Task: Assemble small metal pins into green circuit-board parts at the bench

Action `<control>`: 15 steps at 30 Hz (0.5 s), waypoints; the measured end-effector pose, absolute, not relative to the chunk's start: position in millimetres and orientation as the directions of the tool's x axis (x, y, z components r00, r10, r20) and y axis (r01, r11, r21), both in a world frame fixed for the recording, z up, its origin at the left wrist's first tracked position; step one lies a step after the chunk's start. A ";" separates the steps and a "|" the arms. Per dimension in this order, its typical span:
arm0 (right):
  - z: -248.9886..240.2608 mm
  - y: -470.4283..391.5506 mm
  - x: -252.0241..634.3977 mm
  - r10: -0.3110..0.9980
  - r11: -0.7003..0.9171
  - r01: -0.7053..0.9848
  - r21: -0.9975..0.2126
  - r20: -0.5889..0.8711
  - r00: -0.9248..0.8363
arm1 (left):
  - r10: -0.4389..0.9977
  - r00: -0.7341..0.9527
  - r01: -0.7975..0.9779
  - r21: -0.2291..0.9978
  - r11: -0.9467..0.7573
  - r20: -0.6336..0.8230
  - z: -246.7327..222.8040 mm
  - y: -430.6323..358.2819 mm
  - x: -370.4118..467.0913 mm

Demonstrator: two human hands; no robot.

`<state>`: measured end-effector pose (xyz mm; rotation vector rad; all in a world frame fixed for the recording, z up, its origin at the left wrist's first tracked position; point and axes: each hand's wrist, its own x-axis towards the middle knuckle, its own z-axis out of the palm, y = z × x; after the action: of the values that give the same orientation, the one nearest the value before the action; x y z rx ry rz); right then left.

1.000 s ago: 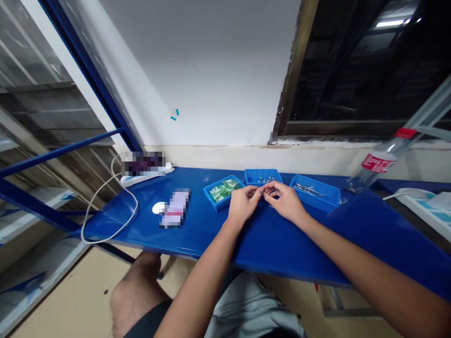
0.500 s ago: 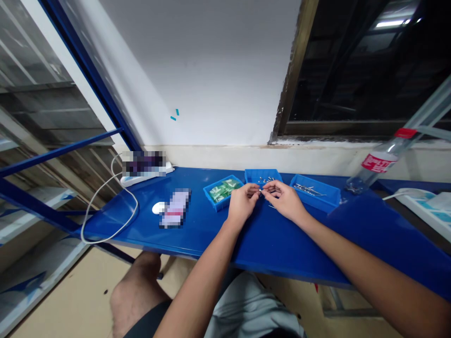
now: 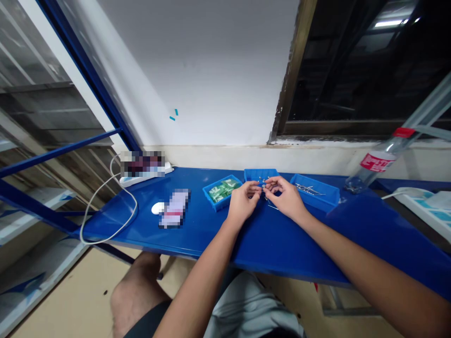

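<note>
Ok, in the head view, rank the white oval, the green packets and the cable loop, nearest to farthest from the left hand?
From the left hand:
1. Green packets: just left of it, in the leftmost blue tray.
2. White oval: farther left.
3. Cable loop: farthest left, beyond the white oval.

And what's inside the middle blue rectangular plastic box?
Small silvery pieces show in the middle blue box; the left hand and right hand cover part of it, hiding anything there.

The piece [image 3: 263, 186] between the hands [image 3: 242, 203] [image 3: 286, 196] is too small to identify.
</note>
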<state>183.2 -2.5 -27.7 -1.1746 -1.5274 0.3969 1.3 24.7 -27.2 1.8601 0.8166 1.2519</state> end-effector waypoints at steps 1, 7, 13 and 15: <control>-26.8 -0.8 186.2 0.799 0.461 0.523 -0.717 0.592 0.107 | 0.794 0.359 0.159 0.806 -0.571 0.491 -26.5 23.4 0.7; -21.5 12.7 207.1 0.662 0.409 0.861 -0.301 0.748 -0.053 | 0.436 0.750 0.304 0.326 -0.895 0.498 -22.2 12.2 4.6; -27.3 19.5 210.8 0.731 0.244 0.956 -0.164 0.678 -0.070 | 0.374 0.841 0.296 0.245 -0.923 0.391 -26.8 11.5 11.1; -28.7 18.2 209.7 0.736 0.246 0.951 -0.185 0.675 -0.059 | 0.403 0.823 0.320 0.261 -0.911 0.400 -27.1 12.7 10.2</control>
<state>209.7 18.2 -28.7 -1.5421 -1.8461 -0.4079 10.2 12.7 -27.1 2.8235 0.5650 0.6789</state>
